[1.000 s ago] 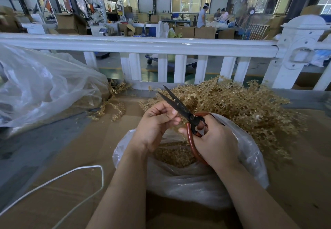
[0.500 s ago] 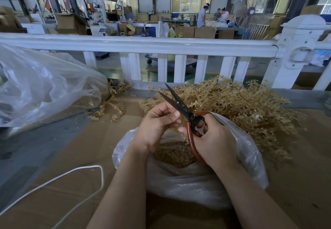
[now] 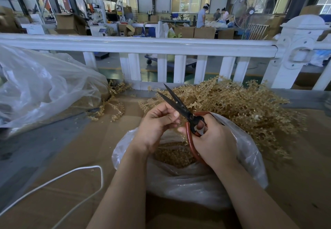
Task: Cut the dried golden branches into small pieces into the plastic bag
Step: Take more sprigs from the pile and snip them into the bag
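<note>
My right hand point(image 3: 213, 139) grips the red handles of black-bladed scissors point(image 3: 179, 106), whose blades are slightly parted and point up and left. My left hand point(image 3: 157, 123) is just left of the blades with its fingers curled in, pinching a small piece of golden branch that is mostly hidden. Both hands hover over the open clear plastic bag point(image 3: 250, 157), which holds cut golden pieces point(image 3: 172, 155). A big pile of dried golden branches point(image 3: 241, 107) lies behind the bag to the right.
A large crumpled clear plastic bag point(image 3: 44, 89) lies at the left, with loose golden sprigs point(image 3: 114, 107) beside it. A white cord point(image 3: 75, 175) loops over the cardboard-covered table point(image 3: 62, 202). A white railing point(image 3: 143, 46) runs along the far edge. People work far behind.
Hardly anything differs: both hands and the scissors stay over the bag, and the blades have edged slightly upward.
</note>
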Available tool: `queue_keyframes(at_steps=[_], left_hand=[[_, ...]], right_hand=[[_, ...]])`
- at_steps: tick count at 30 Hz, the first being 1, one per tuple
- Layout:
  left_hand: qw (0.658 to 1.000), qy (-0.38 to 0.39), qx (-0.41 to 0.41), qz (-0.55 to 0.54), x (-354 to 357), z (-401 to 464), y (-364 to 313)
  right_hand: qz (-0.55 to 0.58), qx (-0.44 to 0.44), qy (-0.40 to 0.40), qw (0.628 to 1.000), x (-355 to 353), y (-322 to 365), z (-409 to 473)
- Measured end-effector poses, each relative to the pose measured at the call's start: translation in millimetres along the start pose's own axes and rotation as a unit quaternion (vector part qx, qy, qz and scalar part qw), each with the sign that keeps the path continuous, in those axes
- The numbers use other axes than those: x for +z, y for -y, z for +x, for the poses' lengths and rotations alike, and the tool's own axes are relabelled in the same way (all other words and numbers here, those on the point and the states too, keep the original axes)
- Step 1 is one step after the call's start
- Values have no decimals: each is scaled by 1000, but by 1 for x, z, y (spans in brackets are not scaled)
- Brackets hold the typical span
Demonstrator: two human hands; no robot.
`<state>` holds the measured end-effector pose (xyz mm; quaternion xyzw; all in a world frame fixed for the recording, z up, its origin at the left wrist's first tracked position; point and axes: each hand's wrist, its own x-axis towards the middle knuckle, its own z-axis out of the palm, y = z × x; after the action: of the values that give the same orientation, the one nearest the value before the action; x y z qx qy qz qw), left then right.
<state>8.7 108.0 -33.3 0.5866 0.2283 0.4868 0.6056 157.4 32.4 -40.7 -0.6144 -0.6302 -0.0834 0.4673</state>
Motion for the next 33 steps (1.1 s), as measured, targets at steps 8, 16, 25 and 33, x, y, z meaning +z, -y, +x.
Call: queue_keyframes(at_steps=[8, 16, 25, 33], left_hand=[[1000, -8, -2, -4, 0, 0, 0], [991, -60, -21, -122, -5, 1, -2], [989, -70, -39, -126, -6, 1, -4], [996, -59, -61, -27, -2, 1, -12]], right_hand=[[-21, -23, -23, 999, 1, -1, 1], [54, 66, 28, 996, 8, -10, 0], [199, 175, 91, 960, 5, -6, 4], [233, 201, 109, 945, 10, -12, 6]])
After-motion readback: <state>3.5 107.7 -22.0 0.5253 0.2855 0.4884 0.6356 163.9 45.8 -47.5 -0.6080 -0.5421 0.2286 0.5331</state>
